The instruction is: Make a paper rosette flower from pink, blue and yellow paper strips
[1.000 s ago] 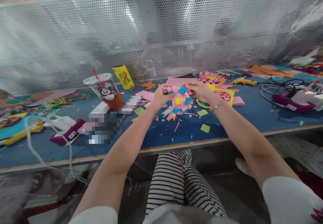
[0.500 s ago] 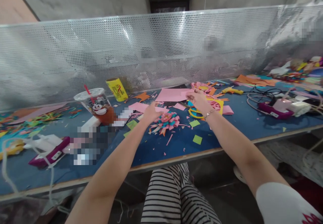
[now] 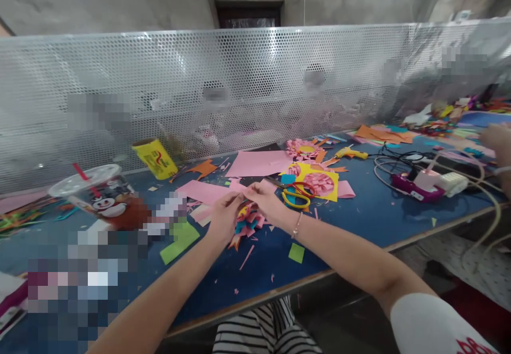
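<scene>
My left hand (image 3: 227,213) and my right hand (image 3: 266,200) meet above the blue table, fingertips nearly touching. Both are closed in a pinch on a small piece of pink paper (image 3: 240,189), mostly covered by the fingers. Right beneath them is a paper flower (image 3: 250,225) in pink, blue and orange, partly hidden by my hands. Beyond lies a large pink paper sheet (image 3: 257,163), with a pink strip (image 3: 199,191) to the left. Yellow-and-red-handled scissors (image 3: 296,197) rest right of my right hand, beside a yellow card (image 3: 334,190) bearing pink paper loops.
Green paper pieces (image 3: 296,253) lie near the table edge. A plastic cup (image 3: 115,202) and a yellow packet (image 3: 156,159) stand left. At right are a yellow glue gun (image 3: 351,153), a purple power strip (image 3: 415,187) with cables, and another person's hand (image 3: 497,140). A perforated metal screen (image 3: 159,93) runs behind.
My hands have come together over the paper flower; the right has left the large pink sheet and moved toward the left one. The view has shifted, bringing another person's hand in at right.
</scene>
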`<state>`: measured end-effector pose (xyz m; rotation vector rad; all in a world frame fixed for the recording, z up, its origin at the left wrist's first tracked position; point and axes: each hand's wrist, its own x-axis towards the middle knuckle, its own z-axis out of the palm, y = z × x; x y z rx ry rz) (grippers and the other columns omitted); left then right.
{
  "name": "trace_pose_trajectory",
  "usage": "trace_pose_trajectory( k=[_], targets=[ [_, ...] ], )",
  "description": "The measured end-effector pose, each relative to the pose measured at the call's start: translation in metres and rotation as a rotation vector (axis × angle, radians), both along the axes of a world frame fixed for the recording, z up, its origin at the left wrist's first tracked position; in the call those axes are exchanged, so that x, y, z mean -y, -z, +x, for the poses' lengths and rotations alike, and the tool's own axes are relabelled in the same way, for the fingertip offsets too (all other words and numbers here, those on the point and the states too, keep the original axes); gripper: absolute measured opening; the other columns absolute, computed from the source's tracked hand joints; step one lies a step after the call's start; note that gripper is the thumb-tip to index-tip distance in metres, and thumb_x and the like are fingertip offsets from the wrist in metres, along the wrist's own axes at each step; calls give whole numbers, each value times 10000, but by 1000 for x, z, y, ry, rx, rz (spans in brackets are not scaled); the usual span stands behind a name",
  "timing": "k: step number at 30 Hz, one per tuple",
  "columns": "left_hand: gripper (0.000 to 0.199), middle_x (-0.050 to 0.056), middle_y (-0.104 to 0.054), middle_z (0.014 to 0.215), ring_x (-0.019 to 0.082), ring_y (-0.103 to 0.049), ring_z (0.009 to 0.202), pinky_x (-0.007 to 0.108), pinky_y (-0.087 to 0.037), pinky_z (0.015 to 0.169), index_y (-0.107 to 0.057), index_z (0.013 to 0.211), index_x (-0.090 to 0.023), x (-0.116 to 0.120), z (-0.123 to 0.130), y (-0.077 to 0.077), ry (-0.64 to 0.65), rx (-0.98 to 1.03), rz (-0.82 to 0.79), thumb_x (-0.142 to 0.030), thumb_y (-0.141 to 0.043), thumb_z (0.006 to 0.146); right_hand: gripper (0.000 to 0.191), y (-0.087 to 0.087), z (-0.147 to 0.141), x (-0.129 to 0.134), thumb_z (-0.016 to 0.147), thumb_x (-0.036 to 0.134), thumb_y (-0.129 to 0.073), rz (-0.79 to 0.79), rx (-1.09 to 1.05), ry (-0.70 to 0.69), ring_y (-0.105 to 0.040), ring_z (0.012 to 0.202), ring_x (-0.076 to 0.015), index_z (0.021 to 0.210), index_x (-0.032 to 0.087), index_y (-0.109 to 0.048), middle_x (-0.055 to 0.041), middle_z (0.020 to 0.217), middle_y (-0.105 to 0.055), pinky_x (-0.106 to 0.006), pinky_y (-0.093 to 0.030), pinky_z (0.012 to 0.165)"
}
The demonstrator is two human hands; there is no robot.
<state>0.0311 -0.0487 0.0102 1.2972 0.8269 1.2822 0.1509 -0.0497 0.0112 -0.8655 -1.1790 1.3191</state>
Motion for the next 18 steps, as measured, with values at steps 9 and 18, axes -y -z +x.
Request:
trace_pose_trajectory(
  k=[9,18],
  targets=[
    [169,28,-654,730,186,-621,664,377,-524,630,-452,594,-208,4,-6,-12,42,46,-224,-267,-603,641,171,-53,307,-51,636,126,-562,117,1152,1075,-455,1064,-272,767,177,-464,-185,1025,-519,-401,-332,903],
    [101,-27,-553,577,106,-510,515,238,-405,500,-570,697,-217,-3,-17,-16,-90,-242,-34,-291,-634,722,432,55,410,-85,587,341,-715,-168,1356,1049,-528,955,-411,550,260,-292,-195,810,-536,-550,-320,728]
  ],
)
